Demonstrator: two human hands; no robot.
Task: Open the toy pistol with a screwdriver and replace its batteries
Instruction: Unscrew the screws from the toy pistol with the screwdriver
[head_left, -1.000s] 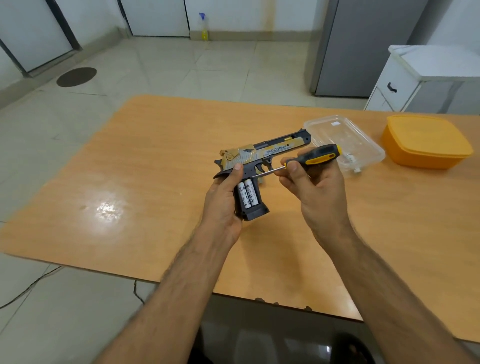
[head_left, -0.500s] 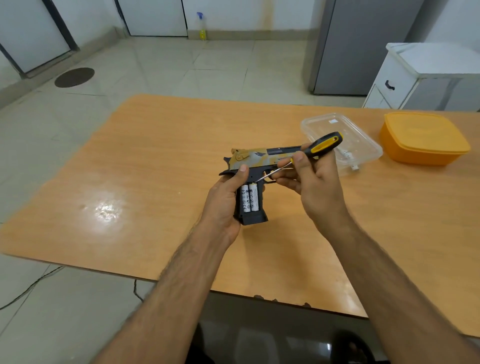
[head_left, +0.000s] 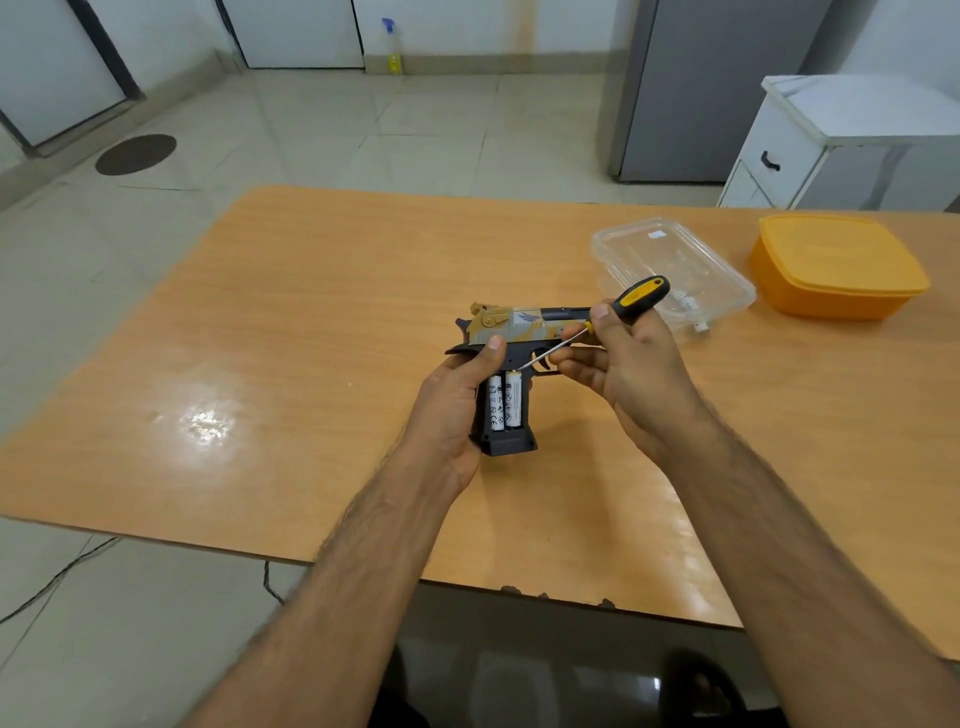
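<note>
Head view shows your left hand (head_left: 457, 410) gripping the toy pistol (head_left: 511, 358) above the table (head_left: 311, 322), grip toward you, cover off, two batteries (head_left: 504, 402) lying lengthwise in it. Your right hand (head_left: 623, 364) pinches the screwdriver (head_left: 597, 322), whose shaft slants down-left so the tip meets the right battery's top end, the spot to pry from.

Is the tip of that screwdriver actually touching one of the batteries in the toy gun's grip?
Touching, as the head view shows it: the screwdriver shaft ends right at the top of the right-hand battery, with no gap visible between them.
</note>
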